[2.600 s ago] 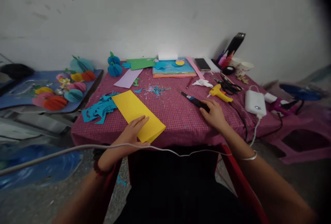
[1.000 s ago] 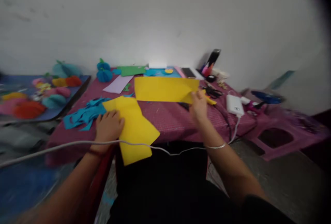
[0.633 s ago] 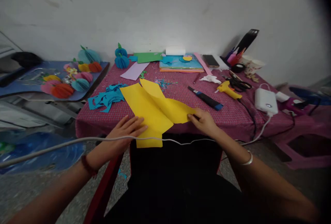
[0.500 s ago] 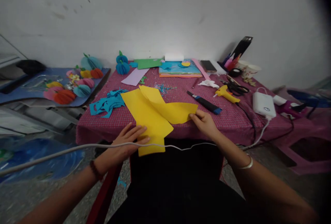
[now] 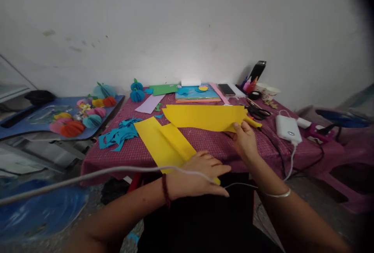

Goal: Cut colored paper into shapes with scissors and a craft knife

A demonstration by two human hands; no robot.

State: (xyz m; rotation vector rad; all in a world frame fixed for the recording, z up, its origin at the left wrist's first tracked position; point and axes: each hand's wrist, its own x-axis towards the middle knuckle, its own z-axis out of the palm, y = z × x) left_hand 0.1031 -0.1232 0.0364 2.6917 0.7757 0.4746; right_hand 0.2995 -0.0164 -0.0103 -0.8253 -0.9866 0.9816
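My right hand [image 5: 246, 142] pinches the right end of a long yellow paper strip [image 5: 201, 117], which it holds up over the table. Below the strip, more yellow paper [image 5: 156, 140] lies creased across the table's front edge. My left hand [image 5: 198, 173] is over the near end of that paper, fingers spread and stretched out to the right; whether it presses on the paper is hard to tell. The raised strip covers most of the glue gun [image 5: 253, 122]. A white cable [image 5: 117, 170] crosses in front of my left wrist.
Blue paper scraps [image 5: 119, 134] lie left on the checked tablecloth [image 5: 101, 163]. Behind are green paper [image 5: 165, 89], a stack of coloured sheets [image 5: 189, 96] and a phone [image 5: 226, 89]. Scissors [image 5: 258, 112] and a white adapter [image 5: 288, 127] are right. Paper pumpkins [image 5: 72, 128] fill a side table.
My right hand has moved right, lifting the yellow strip apart from the paper beneath and straightening it. My left hand has slid right across the lower paper. The view has shifted slightly.
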